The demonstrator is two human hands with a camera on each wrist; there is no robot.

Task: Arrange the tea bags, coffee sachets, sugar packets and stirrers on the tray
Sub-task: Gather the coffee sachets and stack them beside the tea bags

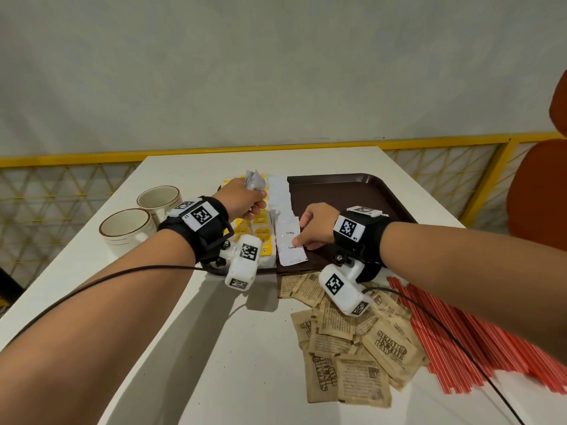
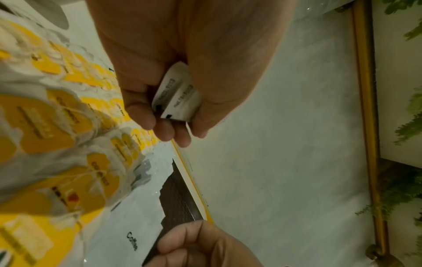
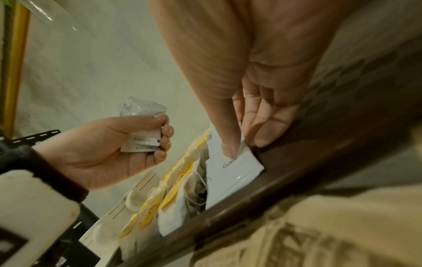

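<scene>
The left hand (image 1: 242, 199) is curled round a small bunch of white sachets (image 3: 142, 139), held above the tea bags (image 1: 260, 231) on the tray's (image 1: 352, 191) left side; the right hand (image 1: 313, 225) pinches the edge of a coffee sachet (image 1: 290, 237) in the white row lying beside the tea bags, thumb on top, fingers at its edge; brown sugar packets (image 1: 352, 342) lie heaped on the bench (image 1: 199, 348) just before the tray; red stirrers (image 1: 466, 335) lie to their right; two cups (image 1: 141, 216) stand left of the tray.
</scene>
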